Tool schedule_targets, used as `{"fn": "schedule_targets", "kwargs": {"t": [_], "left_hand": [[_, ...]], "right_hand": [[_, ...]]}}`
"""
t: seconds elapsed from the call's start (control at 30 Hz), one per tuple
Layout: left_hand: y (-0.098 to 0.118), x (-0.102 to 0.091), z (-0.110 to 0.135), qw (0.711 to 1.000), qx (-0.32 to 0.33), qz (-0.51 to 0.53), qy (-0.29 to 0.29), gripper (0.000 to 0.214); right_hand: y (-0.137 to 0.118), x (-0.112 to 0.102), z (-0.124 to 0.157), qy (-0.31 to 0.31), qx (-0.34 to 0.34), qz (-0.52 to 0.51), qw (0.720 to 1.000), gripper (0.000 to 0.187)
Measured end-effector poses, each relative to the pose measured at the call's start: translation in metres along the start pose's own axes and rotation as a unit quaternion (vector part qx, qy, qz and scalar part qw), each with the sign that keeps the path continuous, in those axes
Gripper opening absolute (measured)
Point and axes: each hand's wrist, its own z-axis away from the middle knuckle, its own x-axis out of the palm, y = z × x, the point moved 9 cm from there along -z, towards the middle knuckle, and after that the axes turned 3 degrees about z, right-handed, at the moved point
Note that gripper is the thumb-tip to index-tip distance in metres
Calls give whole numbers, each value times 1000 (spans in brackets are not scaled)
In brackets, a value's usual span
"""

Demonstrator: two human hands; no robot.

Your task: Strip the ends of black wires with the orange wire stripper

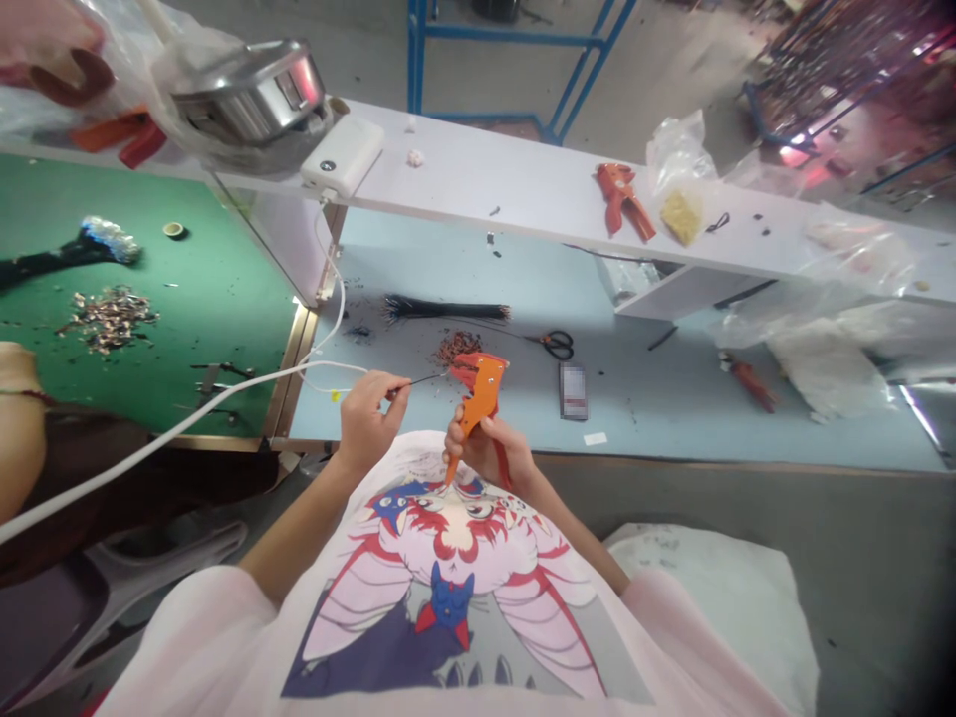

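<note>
My right hand (489, 446) is wrapped round the handles of an orange and red wire stripper (484, 390), its jaws pointing up and to the left. Between the fingertips of my left hand (371, 413) is a thin dark wire (425, 379), which runs towards the stripper's jaws. Whether the wire's end sits inside the jaws I cannot tell. Just beyond the tool lies a pile of small wire scraps (457, 347). A bundle of black wires (448, 310) stretches across the blue mat behind that pile.
Black-handled scissors (557, 345) and a phone-like rectangle (574, 390) lie right of my hands. A white cable (224, 391) crosses at left. On the raised shelf (523, 189) are a white power bank (344, 156) and red pliers (624, 202). A person's arm (19, 418) is at far left.
</note>
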Motion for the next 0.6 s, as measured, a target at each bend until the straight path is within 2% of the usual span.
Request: {"fn": "schedule_targets", "kwargs": {"t": [0.2,0.3,0.4,0.6], "left_hand": [[-14,1,1,992,-112,63,1,13],[-17,2,3,984,-144,101,4,16],[-14,3,3,983,-140,115,8,16],[1,0,4,992,-85,86,33,10]], "right_hand": [[-12,-2,5,-10,-7,42,999,29],[-12,-4,8,-10,11,78,997,28],[-9,-3,12,-22,38,105,994,29],[-9,3,15,-54,56,113,991,30]]}}
